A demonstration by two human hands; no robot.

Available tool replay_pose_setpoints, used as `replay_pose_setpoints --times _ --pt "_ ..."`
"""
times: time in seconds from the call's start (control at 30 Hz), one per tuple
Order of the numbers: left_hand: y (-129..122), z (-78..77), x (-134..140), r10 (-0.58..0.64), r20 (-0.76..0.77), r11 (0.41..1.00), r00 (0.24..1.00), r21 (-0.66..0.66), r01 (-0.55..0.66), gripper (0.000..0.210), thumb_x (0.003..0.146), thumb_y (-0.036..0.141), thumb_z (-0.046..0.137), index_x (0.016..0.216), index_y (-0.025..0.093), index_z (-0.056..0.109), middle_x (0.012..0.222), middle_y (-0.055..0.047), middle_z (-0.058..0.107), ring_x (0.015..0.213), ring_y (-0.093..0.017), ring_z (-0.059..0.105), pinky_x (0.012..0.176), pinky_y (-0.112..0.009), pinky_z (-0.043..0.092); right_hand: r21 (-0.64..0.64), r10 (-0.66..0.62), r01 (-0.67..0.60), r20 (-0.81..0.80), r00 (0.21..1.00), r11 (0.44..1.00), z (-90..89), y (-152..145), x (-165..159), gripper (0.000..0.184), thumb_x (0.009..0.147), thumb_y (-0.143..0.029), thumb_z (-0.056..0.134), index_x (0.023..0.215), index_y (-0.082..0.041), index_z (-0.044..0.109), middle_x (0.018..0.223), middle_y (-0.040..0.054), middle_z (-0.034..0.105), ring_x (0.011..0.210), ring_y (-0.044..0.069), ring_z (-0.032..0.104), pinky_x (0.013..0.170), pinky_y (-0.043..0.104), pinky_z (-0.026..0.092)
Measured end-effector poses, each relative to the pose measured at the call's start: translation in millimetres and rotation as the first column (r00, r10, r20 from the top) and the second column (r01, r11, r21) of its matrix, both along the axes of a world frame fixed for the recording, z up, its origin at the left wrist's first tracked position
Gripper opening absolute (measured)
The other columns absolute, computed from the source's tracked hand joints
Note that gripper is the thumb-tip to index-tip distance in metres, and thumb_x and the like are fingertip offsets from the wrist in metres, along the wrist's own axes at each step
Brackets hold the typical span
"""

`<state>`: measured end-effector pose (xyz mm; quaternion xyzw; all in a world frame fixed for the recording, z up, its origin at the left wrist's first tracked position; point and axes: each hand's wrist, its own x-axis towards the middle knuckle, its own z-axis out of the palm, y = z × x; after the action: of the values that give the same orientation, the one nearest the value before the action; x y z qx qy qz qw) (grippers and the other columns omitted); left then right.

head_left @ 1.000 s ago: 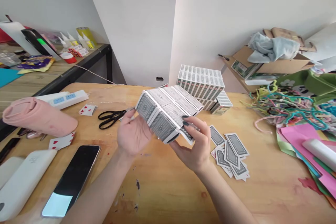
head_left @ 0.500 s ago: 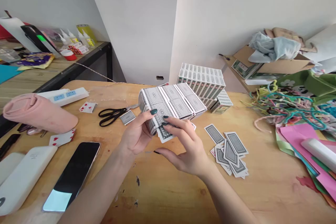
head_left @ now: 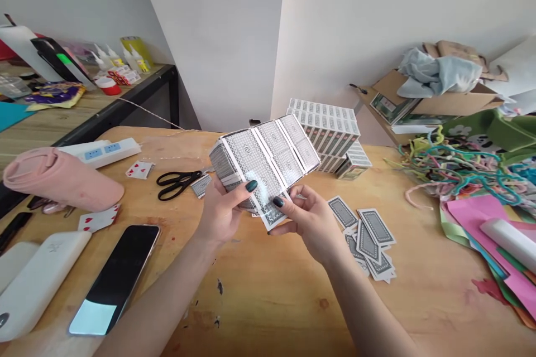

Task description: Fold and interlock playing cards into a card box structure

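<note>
A box-like block covered in grey patterned playing cards (head_left: 272, 150) is held tilted above the table. My left hand (head_left: 221, 212) grips its near left corner, thumb on the top face and the other fingers hidden underneath. At the near edge, my right hand (head_left: 312, 226) pinches a playing card (head_left: 273, 215) that sticks out, thumb on top and fingers below. Whether this card is fixed to the block I cannot tell. Several loose playing cards (head_left: 371, 240) lie face down to the right. Black-handled scissors (head_left: 178, 183) rest at the left beside a small card piece (head_left: 201, 185).
Behind the block stands a stack of card boxes (head_left: 339, 131). On the left are a phone (head_left: 119, 273), a white power bank (head_left: 46, 281), a pink roll (head_left: 67, 181) and a power strip (head_left: 111, 150). Colourful yarn (head_left: 460, 173) and coloured paper (head_left: 481, 228) lie on the right.
The block has turned and shifted slightly left, its far end rising. My right hand has gone from fingers spread over the near edge to pinching the protruding card.
</note>
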<state>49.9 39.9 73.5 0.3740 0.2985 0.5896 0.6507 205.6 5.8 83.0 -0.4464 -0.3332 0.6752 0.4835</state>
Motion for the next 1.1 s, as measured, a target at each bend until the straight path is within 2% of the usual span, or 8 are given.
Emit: replay_pose_setpoints --times 0.13,0.4,0.57,0.7,0.77,0.93,1.0,1.1 --pt "1 -1.9 3 0.005 -0.046 0.999 0.999 0.051 -0.003 0.037 0.066 0.017 0.076 0.101 0.018 0.063 0.089 -0.004 0.072 0.085 -0.022 0.069 0.072 -0.031 0.057 -0.028 0.144 -0.146 -0.058 0.988 0.989 -5.8 2 -1 0.03 0.071 -0.039 0.074 0.077 -0.012 0.063 0.065 0.0016 0.064 0.05 0.012 0.064 0.047 0.023 0.054" --pt "1 -5.3 6 0.075 -0.088 0.991 0.993 0.119 -0.065 0.034 0.065 0.016 0.077 0.093 0.017 0.058 0.08 -0.002 0.068 0.065 -0.017 0.065 0.053 -0.027 0.052 -0.074 0.089 -0.102 -0.165 0.982 0.992 0.9 1 0 0.018 0.069 -0.026 0.072 0.075 -0.01 0.066 0.066 0.0071 0.07 0.054 0.015 0.067 0.051 0.022 0.053" --pt "0 -8.2 3 0.127 -0.192 0.963 0.973 0.26 -0.074 0.036 0.067 0.015 0.074 0.098 0.017 0.056 0.088 -0.004 0.068 0.073 -0.017 0.065 0.06 -0.028 0.055 -0.113 0.138 -0.158 -0.162 0.977 0.981 2.6 3 4 0.015 0.067 -0.021 0.067 0.076 -0.009 0.068 0.065 0.0088 0.07 0.056 0.017 0.067 0.053 0.026 0.055" --pt "-6 -7.3 2 0.21 -0.229 0.927 0.951 0.355 -0.119 0.046 0.059 0.007 0.077 0.098 0.018 0.057 0.088 -0.003 0.069 0.077 -0.018 0.066 0.065 -0.028 0.057 -0.114 0.135 -0.147 -0.101 0.986 0.983 3.9 5 8 0.009 0.064 -0.019 0.063 0.069 -0.011 0.065 0.061 0.0067 0.068 0.05 0.016 0.065 0.049 0.025 0.053" --pt "-9 -6.2 1 0.123 -0.262 0.931 0.957 0.365 -0.02 0.038 0.059 0.004 0.077 0.092 0.018 0.063 0.083 -0.003 0.071 0.074 -0.019 0.067 0.065 -0.029 0.058 -0.104 0.148 -0.152 -0.043 0.988 0.983 5.6 6 11 0.007 0.063 -0.019 0.06 0.064 -0.012 0.063 0.057 0.0052 0.066 0.047 0.015 0.063 0.046 0.024 0.051" --pt "-8 -3.0 0 -0.247 -0.294 0.9 0.923 0.284 0.331 0.018 0.068 0.007 0.073 0.083 0.019 0.073 0.077 -0.002 0.073 0.075 -0.02 0.069 0.069 -0.031 0.058 -0.073 0.147 -0.139 0.123 0.981 0.988 8.1 5 21 0.006 0.059 -0.017 0.055 0.054 -0.015 0.057 0.047 0.0004 0.06 0.039 0.013 0.057 0.039 0.021 0.044" --pt "-7 -2.6 1 -0.305 -0.284 0.89 0.909 0.255 0.378 0.018 0.07 0.011 0.073 0.085 0.021 0.074 0.081 -0.002 0.074 0.077 -0.02 0.069 0.07 -0.032 0.058 -0.051 0.13 -0.123 0.172 0.976 0.991 6.2 5 23 0.008 0.059 -0.017 0.053 0.051 -0.016 0.054 0.044 -0.002 0.055 0.036 0.011 0.053 0.035 0.02 0.038" --pt "-10 -2.7 4 -0.27 -0.395 0.903 0.878 0.212 0.373 0.016 0.071 0.015 0.073 0.085 0.023 0.075 0.09 -0.004 0.074 0.085 -0.022 0.068 0.077 -0.036 0.058 -0.048 0.083 -0.074 0.226 0.97 0.996 0.5 7 23 0.014 0.057 -0.016 0.052 0.044 -0.018 0.046 0.039 -0.006 0.043 0.032 0.006 0.041 0.031 0.018 0.029"
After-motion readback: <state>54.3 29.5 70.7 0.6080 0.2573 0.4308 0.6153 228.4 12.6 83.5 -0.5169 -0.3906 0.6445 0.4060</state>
